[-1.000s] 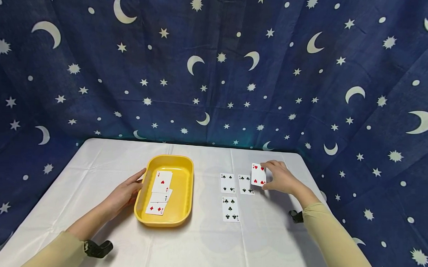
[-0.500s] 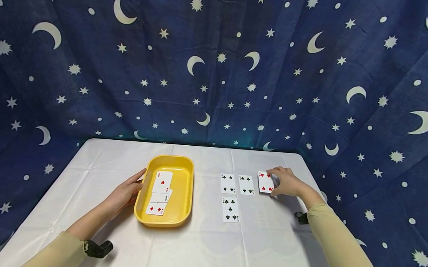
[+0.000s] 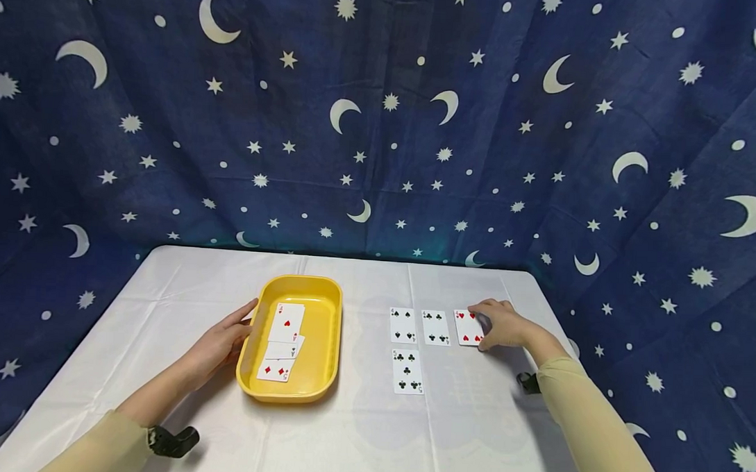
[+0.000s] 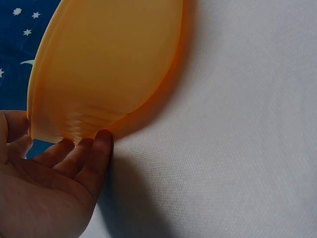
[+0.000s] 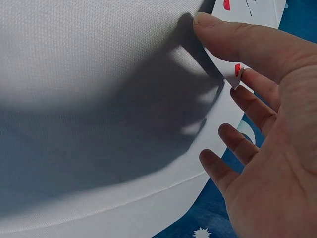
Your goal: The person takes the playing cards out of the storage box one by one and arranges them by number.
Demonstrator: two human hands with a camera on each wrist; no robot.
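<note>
In the head view, my right hand [image 3: 505, 324] pinches a four of hearts playing card [image 3: 467, 328] by its right side, at or just above the cloth. The right wrist view shows the thumb and fingertips at the edge of this card [image 5: 232, 49]. Left of it lie a four of clubs [image 3: 435, 327] and a four of spades [image 3: 403, 325], with a five of clubs [image 3: 407, 371] below. My left hand [image 3: 221, 338] touches the left wall of a yellow tray [image 3: 321, 331], its fingers extended along the outside in the left wrist view.
Inside the tray overlap an ace of hearts [image 3: 286, 322], another ace [image 3: 281, 349] and a red diamond card [image 3: 275, 370]. A white cloth [image 3: 359, 430] covers the table. Behind hangs a dark blue curtain [image 3: 394, 125] with moons and stars.
My right hand has moved right and down with the four of hearts, bringing it into line beside the four of clubs. The left hand and tray have stayed in place.
</note>
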